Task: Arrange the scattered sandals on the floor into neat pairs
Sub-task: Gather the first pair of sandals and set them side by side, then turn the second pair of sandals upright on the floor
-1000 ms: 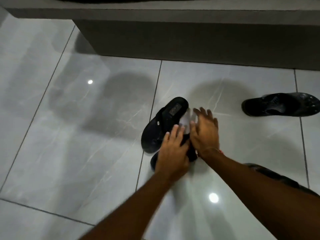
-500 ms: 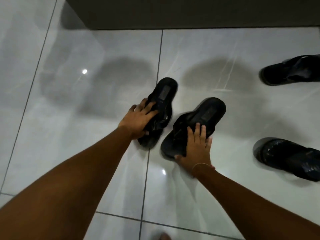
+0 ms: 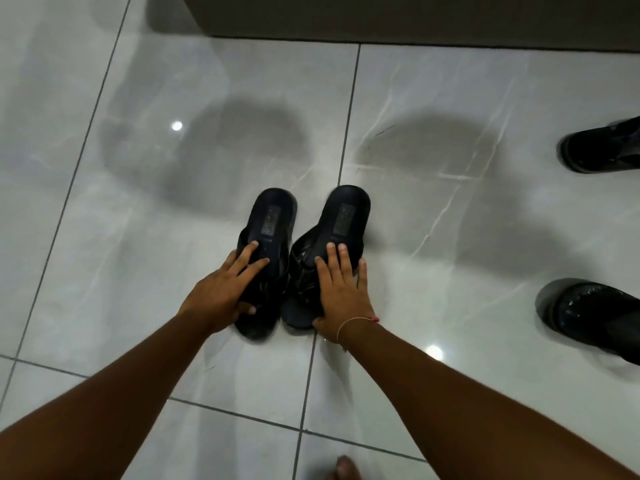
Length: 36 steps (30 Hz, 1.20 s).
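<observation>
Two black sandals lie side by side on the grey tiled floor, heels pointing away from me. My left hand (image 3: 225, 289) grips the left sandal (image 3: 272, 223) over its straps, thumb under its near edge. My right hand (image 3: 341, 289) grips the right sandal (image 3: 346, 213) the same way, fingers spread on the footbed. The two sandals touch along their inner sides. Two more black sandals lie apart at the right: one (image 3: 602, 150) at the far right edge, another (image 3: 585, 315) nearer me, both partly cut off by the frame.
A dark low ledge or furniture base (image 3: 415, 15) runs along the top. Glossy tiles (image 3: 138, 237) spread to the left and in front. A toe (image 3: 346, 467) shows at the bottom edge.
The two sandals were angled and apart half a second ago; now both hands have turned them parallel and brought them together. The view has shifted closer.
</observation>
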Each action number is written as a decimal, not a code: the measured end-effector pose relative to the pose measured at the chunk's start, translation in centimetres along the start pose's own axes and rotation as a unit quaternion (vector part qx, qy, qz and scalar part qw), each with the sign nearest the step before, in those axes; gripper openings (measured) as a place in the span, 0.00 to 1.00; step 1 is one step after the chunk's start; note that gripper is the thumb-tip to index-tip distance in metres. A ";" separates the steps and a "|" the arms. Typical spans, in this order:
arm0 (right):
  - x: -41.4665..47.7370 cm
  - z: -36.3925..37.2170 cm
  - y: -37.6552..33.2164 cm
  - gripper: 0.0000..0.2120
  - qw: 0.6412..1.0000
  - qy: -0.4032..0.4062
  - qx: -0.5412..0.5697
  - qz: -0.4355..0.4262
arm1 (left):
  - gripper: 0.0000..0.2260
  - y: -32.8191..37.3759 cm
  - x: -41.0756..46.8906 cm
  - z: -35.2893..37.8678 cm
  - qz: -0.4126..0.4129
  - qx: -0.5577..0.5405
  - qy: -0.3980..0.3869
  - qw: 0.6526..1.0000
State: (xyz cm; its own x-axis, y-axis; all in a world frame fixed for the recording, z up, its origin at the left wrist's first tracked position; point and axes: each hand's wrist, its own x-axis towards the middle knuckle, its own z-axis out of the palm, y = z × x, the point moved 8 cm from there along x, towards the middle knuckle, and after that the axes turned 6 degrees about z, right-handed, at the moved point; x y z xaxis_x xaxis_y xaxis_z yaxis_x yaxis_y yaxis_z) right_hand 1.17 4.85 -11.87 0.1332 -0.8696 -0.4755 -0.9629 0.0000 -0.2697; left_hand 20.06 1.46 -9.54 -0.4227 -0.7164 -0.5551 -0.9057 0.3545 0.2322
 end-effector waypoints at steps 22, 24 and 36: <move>2.3 -23.6 54.4 0.33 0.937 0.118 0.053 0.323 | 0.38 58.3 13.4 3.4 0.141 -0.142 0.091 0.976; 3.4 -22.4 55.8 0.36 0.928 0.087 0.114 0.344 | 0.39 58.5 14.7 5.4 0.152 -0.122 0.092 0.976; -5.2 -14.3 44.4 0.35 0.952 0.029 0.088 0.292 | 0.36 57.6 18.3 4.7 -0.012 -0.087 0.104 0.991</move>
State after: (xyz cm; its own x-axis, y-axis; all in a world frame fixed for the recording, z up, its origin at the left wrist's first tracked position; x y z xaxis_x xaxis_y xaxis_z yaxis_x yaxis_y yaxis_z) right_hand -45.67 2.30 -9.41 -0.4303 -0.7225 -0.5412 -0.8144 0.5693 -0.1125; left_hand -39.69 11.66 -10.09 -0.3810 -0.8383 -0.3900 -0.8997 0.2389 0.3654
